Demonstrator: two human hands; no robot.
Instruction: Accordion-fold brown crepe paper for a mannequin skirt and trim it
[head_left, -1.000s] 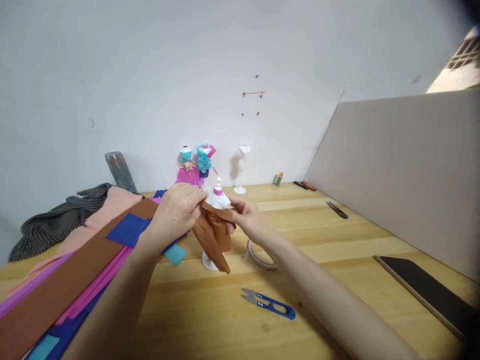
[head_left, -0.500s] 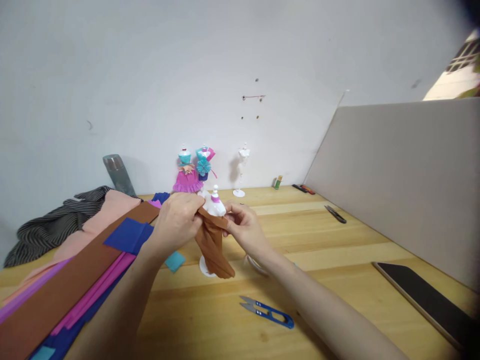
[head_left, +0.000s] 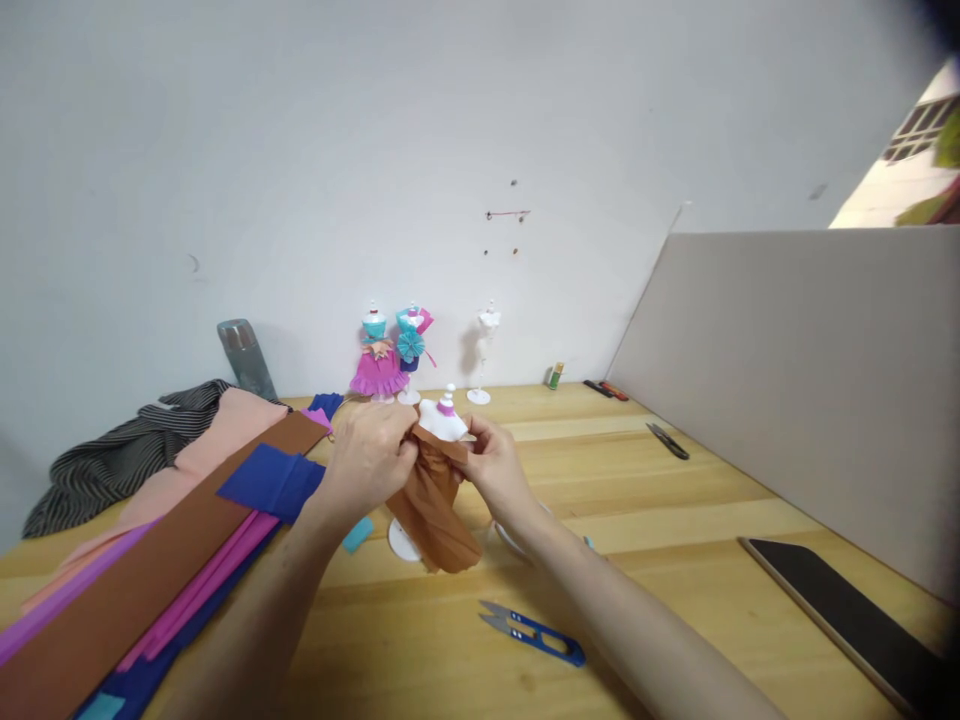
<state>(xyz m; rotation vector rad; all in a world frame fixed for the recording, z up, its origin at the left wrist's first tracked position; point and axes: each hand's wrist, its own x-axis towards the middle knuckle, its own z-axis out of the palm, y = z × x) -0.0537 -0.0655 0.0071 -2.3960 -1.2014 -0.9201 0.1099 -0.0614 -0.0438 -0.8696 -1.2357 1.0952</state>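
Observation:
A small white doll mannequin (head_left: 441, 420) with a pink neck band leans to the right, its round base (head_left: 403, 541) partly showing. Brown fabric (head_left: 442, 510) is wrapped around its chest and hangs down in folds. My left hand (head_left: 375, 450) is closed on the fabric's upper edge at the mannequin's left side. On the other side, my right hand (head_left: 491, 462) pinches the same edge between thumb and fingers. The back of the mannequin is hidden from view.
Blue thread snips (head_left: 532, 632) lie in front. Stacked fabric strips (head_left: 142, 540) cover the left side, near a bottle (head_left: 247, 358). Dressed mannequins (head_left: 379, 365) and a bare one (head_left: 487, 345) stand by the wall. Scissors (head_left: 667, 441) and a phone-like dark slab (head_left: 832, 610) lie right.
The mannequin has tilted further to the right, and its base has shifted left. Both hands have moved slightly right, still holding the brown fabric. The camera view has shifted a little.

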